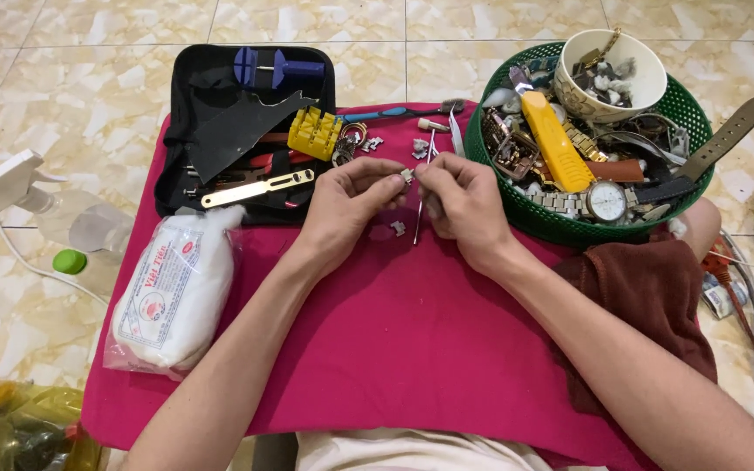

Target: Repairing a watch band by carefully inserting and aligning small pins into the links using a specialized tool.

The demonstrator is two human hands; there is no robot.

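Both hands, left hand and right hand, pinch 1 small metal link, probably steadying it above the pink cloth.

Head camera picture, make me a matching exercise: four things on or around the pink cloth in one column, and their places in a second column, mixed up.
Things:
1. green basket
2. black tool case
3. white bag of cotton
4. small metal watch link

Places:
A. left edge of the cloth, below the case
B. pinched between the fingers of both hands
C. right of the hands, full of watches and straps
D. top left of the cloth, lying open

Pairs: 1-C, 2-D, 3-A, 4-B
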